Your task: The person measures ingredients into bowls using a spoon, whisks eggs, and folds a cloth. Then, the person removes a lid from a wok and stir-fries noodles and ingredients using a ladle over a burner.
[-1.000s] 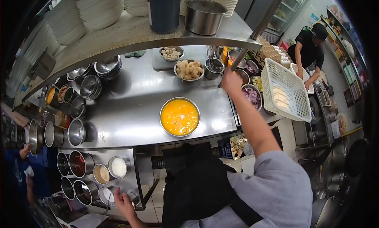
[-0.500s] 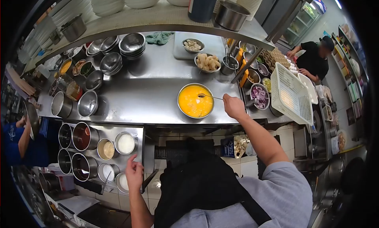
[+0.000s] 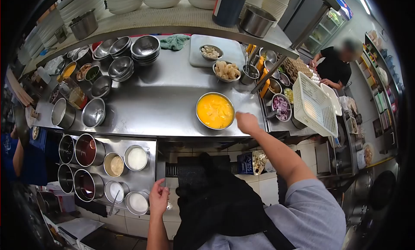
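Note:
A metal bowl (image 3: 197, 116) of yellow beaten egg (image 3: 215, 110) sits near the front edge of the steel counter. My right hand (image 3: 247, 122) is closed at the bowl's right rim. Half a second ago it gripped a spoon dipped in the egg; now the spoon cannot be made out against the liquid. Low at my left side hangs my left hand (image 3: 159, 197), fingers loosely apart and holding nothing. Closest to it is a pot of white powder (image 3: 138, 203), with another pot of white contents (image 3: 137, 158) behind.
Stacked metal bowls (image 3: 145, 49) stand at the back left. Behind the egg are a bowl of pale chunks (image 3: 227, 70) and a white cutting board (image 3: 233, 46). Chopped purple onion (image 3: 282, 108) and a white basket (image 3: 313, 104) are on the right. A co-worker (image 3: 335, 66) stands beyond.
My right hand has moved left, close to the bowl's rim, and the spoon is no longer visible. The egg's surface looks swirled. My left hand has shifted slightly right and down.

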`<state>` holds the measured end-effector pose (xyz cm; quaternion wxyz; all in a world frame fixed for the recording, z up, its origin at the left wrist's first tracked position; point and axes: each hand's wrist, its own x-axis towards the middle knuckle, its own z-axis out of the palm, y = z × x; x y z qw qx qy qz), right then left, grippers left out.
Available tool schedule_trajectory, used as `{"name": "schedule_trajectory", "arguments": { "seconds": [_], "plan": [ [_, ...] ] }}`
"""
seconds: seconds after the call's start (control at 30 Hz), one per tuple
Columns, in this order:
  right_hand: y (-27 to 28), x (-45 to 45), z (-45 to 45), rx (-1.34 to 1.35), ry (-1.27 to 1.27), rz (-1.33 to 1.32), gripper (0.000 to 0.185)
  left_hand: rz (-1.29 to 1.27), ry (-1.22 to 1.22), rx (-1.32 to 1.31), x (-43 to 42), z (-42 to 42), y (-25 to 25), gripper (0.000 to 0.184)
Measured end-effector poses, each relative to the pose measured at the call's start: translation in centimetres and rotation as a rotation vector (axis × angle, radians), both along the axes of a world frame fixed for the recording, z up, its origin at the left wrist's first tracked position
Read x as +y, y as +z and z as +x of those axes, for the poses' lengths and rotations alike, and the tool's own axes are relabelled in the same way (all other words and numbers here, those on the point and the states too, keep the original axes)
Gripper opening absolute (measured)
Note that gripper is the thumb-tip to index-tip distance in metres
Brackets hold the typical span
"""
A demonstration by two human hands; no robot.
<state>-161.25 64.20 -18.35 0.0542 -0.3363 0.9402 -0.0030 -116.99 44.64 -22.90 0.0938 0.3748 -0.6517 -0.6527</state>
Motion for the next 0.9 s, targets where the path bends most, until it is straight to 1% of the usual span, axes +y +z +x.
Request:
{"name": "schedule_trajectory", "arguments": {
  "seconds": [0.03, 0.1, 0.13, 0.17, 0.23, 0.27, 0.3, 0.37, 0.4, 0.47, 0.5, 0.57, 0.6, 0.67, 0.7, 0.73, 0.77, 0.8, 0.83, 0.87, 0.9],
  "plan": [
    [0.6, -0.1, 1.2, -0.086, 0.022, 0.055, 0.02, 0.013, -0.016, -0.018, -0.2, -0.2, 0.1, 0.035],
    [0.2, 0.3, -1.2, -0.04, 0.051, 0.016, 0.021, 0.026, -0.028, -0.033, -0.9, -0.6, 0.5, 0.035],
    [1.2, -0.1, -1.6, -0.058, -0.092, -0.111, 0.021, 0.017, -0.036, -0.015, -1.1, -0.9, 0.7, 0.036],
    [1.4, 0.0, -1.0, -0.059, -0.088, -0.106, 0.021, 0.006, -0.048, -0.001, -1.1, -1.0, 0.9, 0.036],
    [1.4, 0.0, 0.3, -0.086, 0.079, 0.129, 0.02, 0.04, -0.027, 0.035, -1.0, -1.4, 1.1, 0.034],
    [2.2, 0.1, -0.4, -0.051, 0.11, 0.075, 0.019, 0.074, -0.001, 0.074, -1.1, -2.0, 1.1, 0.031],
    [2.2, 0.0, -2.3, -0.063, -0.009, -0.01, 0.019, 0.071, 0.009, 0.081, -1.0, -2.9, 0.9, 0.031],
    [1.7, -0.1, -2.4, 0.01, -0.031, -0.01, 0.018, 0.245, 0.131, 0.19, -0.2, -4.4, 0.1, 0.025],
    [1.4, 0.1, -2.5, 0.002, -0.025, -0.017, 0.018, 0.237, 0.137, 0.183, 0.1, -5.6, 0.1, 0.025],
    [1.2, 0.3, -3.4, -0.067, 0.144, 0.03, 0.018, 0.265, 0.088, 0.188, 1.0, -9.6, 0.4, 0.022],
    [1.8, 0.1, -4.6, -0.089, 0.041, -0.13, 0.018, 0.298, 0.084, 0.198, 1.6, -11.9, 0.2, 0.024],
    [0.6, 0.1, -4.2, -0.002, 0.046, 0.011, 0.018, 0.398, 0.108, 0.222, 3.4, -16.6, 0.1, 0.027],
    [0.8, 0.3, -4.5, -0.011, 0.047, 0.005, 0.018, 0.456, 0.128, 0.238, 4.2, -19.1, 0.2, 0.029],
    [1.3, 0.4, -5.2, -0.101, 0.201, 0.03, 0.018, 0.536, 0.148, 0.242, 5.7, -23.5, -0.9, 0.036],
    [0.1, 0.7, -7.4, -0.123, 0.165, -0.181, 0.018, 0.565, 0.185, 0.248, 6.5, -25.5, -1.5, 0.04],
    [-0.4, 0.7, -7.3, -0.072, 0.169, -0.11, 0.019, 0.564, 0.208, 0.242, 7.1, -27.1, -1.5, 0.04],
    [-0.5, 0.6, -6.9, -0.02, 0.171, -0.044, 0.019, 0.591, 0.224, 0.229, 7.5, -28.5, -1.5, 0.035],
    [-0.1, 0.6, -6.6, -0.033, 0.174, -0.048, 0.019, 0.58, 0.239, 0.203, 8.0, -29.8, -1.5, 0.032],
    [0.6, 0.7, -6.6, -0.074, 0.243, -0.014, 0.019, 0.568, 0.248, 0.182, 8.2, -30.8, -1.7, 0.028],
    [1.1, 0.6, -6.9, -0.109, 0.317, 0.025, 0.019, 0.567, 0.252, 0.182, 8.2, -31.5, -2.0, 0.028],
    [0.9, 0.4, -7.4, -0.111, 0.327, 0.03, 0.019, 0.568, 0.286, 0.199, 8.3, -32.1, -2.4, 0.025]
  ]
}}
